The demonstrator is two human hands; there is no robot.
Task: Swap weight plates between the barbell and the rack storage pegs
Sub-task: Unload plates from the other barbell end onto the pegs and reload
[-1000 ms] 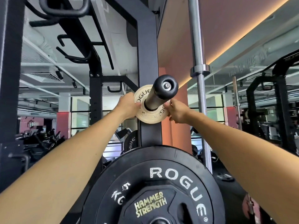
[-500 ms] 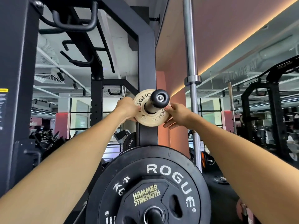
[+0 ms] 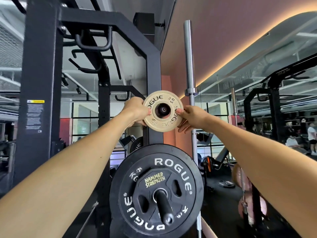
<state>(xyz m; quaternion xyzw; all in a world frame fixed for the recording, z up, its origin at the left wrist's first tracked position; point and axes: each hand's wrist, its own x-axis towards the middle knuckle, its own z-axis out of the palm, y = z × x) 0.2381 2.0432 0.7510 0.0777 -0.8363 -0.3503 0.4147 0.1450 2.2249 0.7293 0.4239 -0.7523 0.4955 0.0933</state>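
A small tan Rogue plate is held at the tip of the upper black storage peg on the rack upright; the peg's end cap shows through the plate's centre hole. My left hand grips the plate's left edge and my right hand grips its right edge. Below, a big black Rogue bumper plate with a smaller Hammer Strength plate in front sits on the lower peg.
A bare steel barbell stands upright just right of the rack. More black rack frames stand to the left with pull-up handles overhead. A mirror wall on the right reflects another rack and people.
The tan plate has slid outward along the upper peg, from near the upright to the peg's tip. My view has shifted so both pegs appear more end-on.
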